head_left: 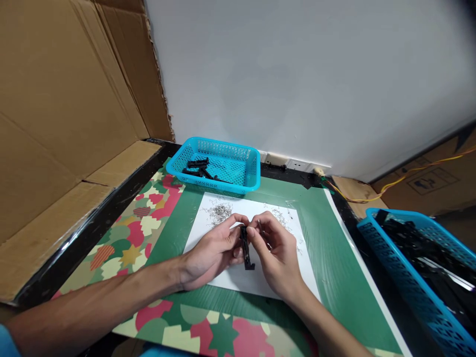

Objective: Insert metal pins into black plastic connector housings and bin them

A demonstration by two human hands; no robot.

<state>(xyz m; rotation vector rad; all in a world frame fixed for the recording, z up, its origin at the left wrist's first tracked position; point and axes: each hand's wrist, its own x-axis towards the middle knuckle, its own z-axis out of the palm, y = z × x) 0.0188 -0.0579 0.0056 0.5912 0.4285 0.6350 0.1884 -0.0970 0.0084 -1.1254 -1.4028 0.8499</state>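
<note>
A narrow black plastic part [246, 250] with a hooked lower end stands nearly upright between my hands, above the white sheet [234, 282]. My left hand [215, 250] is closed on it, thumb and fingers gripping its upper half. At the top end, my right hand [277, 250] is closed in a pinch, its thumb against the part. A thin shiny bit seems to show among the right fingers, too small to name. Behind my hands lie a pile of small metal pieces [220, 214] on the left and a looser scatter of metal pieces [280, 217] on the right.
A blue basket [213, 186] with several black parts stands at the back. Another blue basket [394, 282], heaped with black parts, is at the right. Cardboard [67, 89] walls the left side. A wall socket [297, 164] with yellow and red wires [353, 199] sits behind.
</note>
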